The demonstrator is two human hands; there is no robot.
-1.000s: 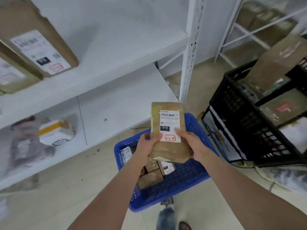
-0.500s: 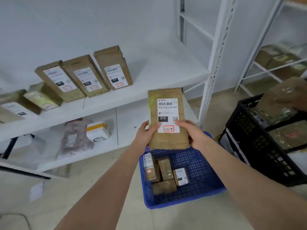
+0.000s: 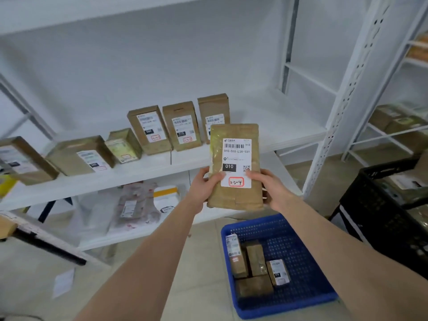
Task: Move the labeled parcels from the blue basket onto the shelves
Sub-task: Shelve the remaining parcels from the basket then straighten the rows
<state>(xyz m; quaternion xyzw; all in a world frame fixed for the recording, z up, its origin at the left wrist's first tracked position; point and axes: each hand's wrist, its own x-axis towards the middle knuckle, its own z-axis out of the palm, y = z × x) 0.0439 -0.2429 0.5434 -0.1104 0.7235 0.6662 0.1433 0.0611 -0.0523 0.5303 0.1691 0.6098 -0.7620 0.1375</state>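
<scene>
Both hands, left and right, grip the parcel upright by its lower edges, fingers curled around it, above the basket's far edge.

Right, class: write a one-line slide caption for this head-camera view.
Left hand and right hand hold a labeled parcel before the shelf, blue basket below.

Colours: held parcel is showing kraft brown, with yellowish tape sheen running down its left side. Its label is reading white with black barcode stripes, a black 010 block and a red-outlined box. The basket is showing solid blue with a dotted hole grid. The shelves are reading white, the crate black lattice, the floor beige.
</scene>
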